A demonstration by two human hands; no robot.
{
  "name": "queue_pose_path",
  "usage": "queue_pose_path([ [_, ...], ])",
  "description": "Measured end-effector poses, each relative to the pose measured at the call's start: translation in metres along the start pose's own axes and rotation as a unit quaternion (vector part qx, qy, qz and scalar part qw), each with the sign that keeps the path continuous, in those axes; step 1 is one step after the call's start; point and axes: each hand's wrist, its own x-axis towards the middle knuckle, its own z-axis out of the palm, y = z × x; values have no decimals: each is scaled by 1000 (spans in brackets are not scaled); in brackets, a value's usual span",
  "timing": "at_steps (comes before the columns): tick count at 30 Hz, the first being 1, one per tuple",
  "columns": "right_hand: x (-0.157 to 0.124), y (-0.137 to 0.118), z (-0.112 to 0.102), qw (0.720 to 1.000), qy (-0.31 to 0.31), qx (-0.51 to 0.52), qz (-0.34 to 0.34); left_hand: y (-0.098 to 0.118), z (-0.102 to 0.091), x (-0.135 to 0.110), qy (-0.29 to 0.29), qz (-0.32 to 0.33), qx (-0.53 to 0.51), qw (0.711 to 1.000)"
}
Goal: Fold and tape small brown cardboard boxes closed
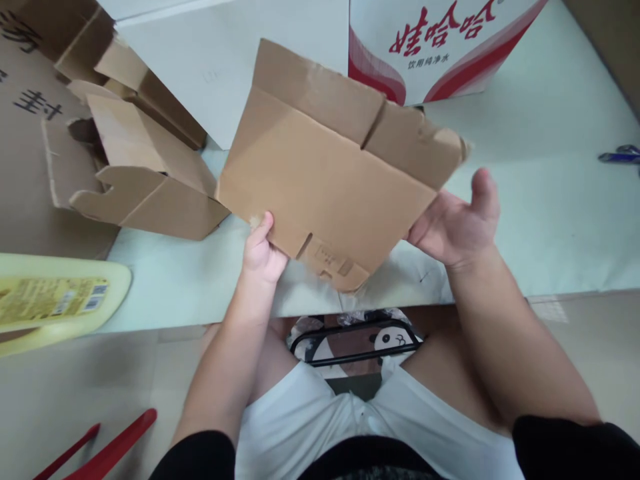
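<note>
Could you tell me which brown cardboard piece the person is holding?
The flat centre piece, between left hand and right hand; the part-folded one lies left.

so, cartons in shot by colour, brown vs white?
Brown: 3 (held flat box, folded box, printed carton at far left; the top-left flaps are counted with the folded box, though I can't tell if they are separate)
White: 2 (plain carton, red-printed carton)
Total: 5
</note>
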Motion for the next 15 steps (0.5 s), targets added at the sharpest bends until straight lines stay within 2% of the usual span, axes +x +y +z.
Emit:
queue_pose_path([
  [2, -9, 11, 5, 998, -16, 48, 35, -9, 5, 1, -17, -26, -11, 999],
  [3, -15, 18, 9, 998, 1, 39, 43, -11, 8, -1, -29, -41, -15, 999],
  [7, -51, 38, 27, 988, 119, -55, 79, -11, 15, -12, -81, -109, 3, 991],
  [9, -71, 35, 22, 977, 180, -75, 91, -5, 15, -17, -113, -153, 61, 980],
  [10, -82, 29, 16, 969, 220, -81, 76, -1, 13, -19, -125, -167, 96, 973],
  [12, -101, 12, -3, 941, 324, -93, 7, 7, 9, -22, -137, -168, 152, 964],
  [14, -118, -8, -24, 905, 407, -121, -33, 14, 6, -24, -135, -145, 174, 965],
  [15, -125, -16, -33, 860, 486, -148, -58, 16, 4, -24, -133, -134, 176, 966],
])
